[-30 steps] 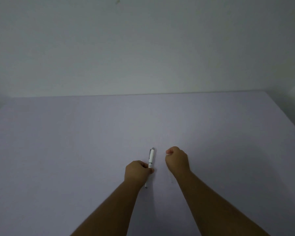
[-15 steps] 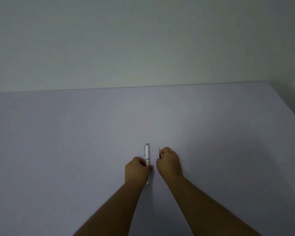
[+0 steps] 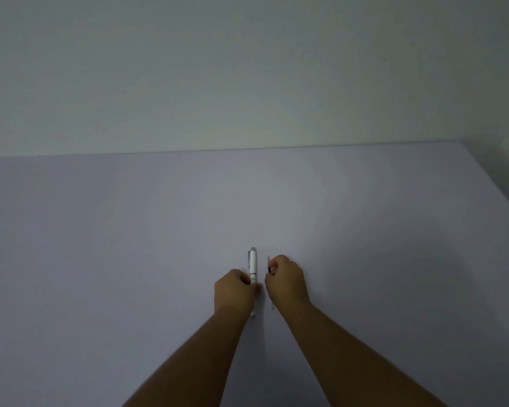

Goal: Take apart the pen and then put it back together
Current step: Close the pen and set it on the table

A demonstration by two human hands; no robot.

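Note:
A white pen body with a grey cap end and clip points away from me on the pale table. My left hand is closed around its middle, and its tip shows below the hand. Just to the right, my right hand pinches a thin dark refill, which runs parallel to the pen; its pale lower end sticks out under the hand. The two hands are close together, a small gap between them.
The table's far edge meets a plain wall. The right table edge slants down at the far right. Nothing else lies on the surface.
My right hand has moved left toward the pen and now shows the thin refill in its fingers. The left hand has turned the pen from a slight tilt to straight.

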